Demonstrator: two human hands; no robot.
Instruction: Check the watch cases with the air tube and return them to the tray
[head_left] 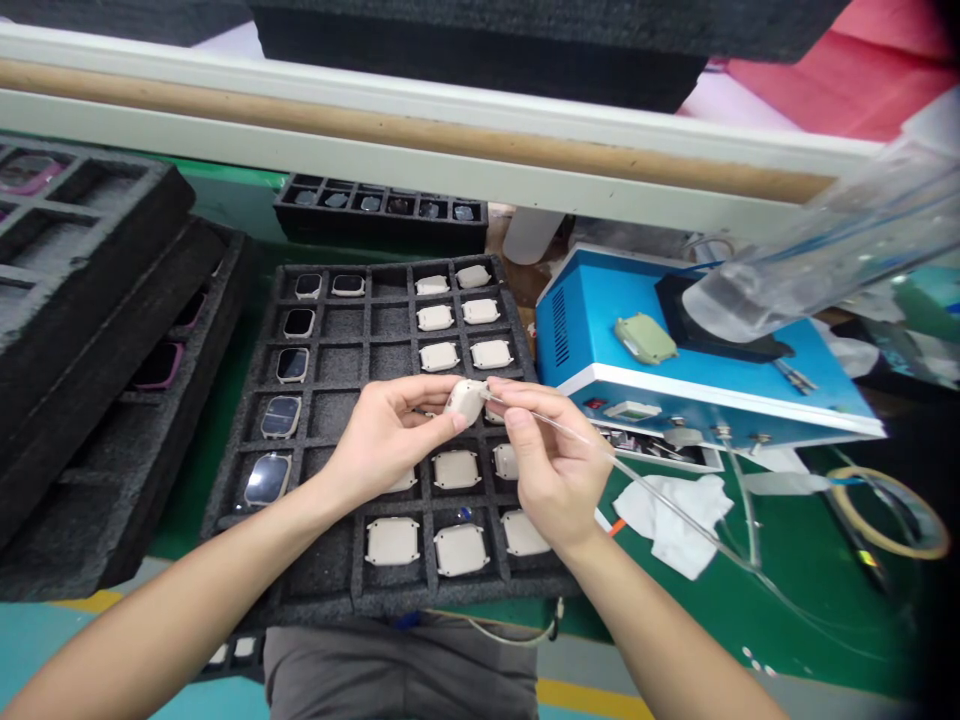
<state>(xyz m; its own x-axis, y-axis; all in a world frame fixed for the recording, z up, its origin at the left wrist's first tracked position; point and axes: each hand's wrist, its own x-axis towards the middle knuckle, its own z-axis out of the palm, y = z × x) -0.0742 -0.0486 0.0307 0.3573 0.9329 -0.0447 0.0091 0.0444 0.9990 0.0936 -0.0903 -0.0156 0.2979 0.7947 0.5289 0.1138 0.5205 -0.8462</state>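
Observation:
My left hand (379,432) pinches a beige smartwatch case (466,401) by its sides, tilted above the tray. In my right hand (561,468) is a thin clear tube (652,488), its tip end meeting the upper right edge of the case. My fingers hide the exact tip. Below both hands lies a black foam tray (341,362) divided into compartments. Beige cases like this one (456,468) fill several compartments on its right, while watches with dark screens (281,416) sit down its left column.
A blue machine box (720,390) stands at the right, with a green watch case (645,338) and a clear cylinder (817,250) on top. White tissue (679,515) and a tape roll (919,545) lie before it. Stacked foam trays (82,400) rise at left; a shelf edge (450,140) crosses above.

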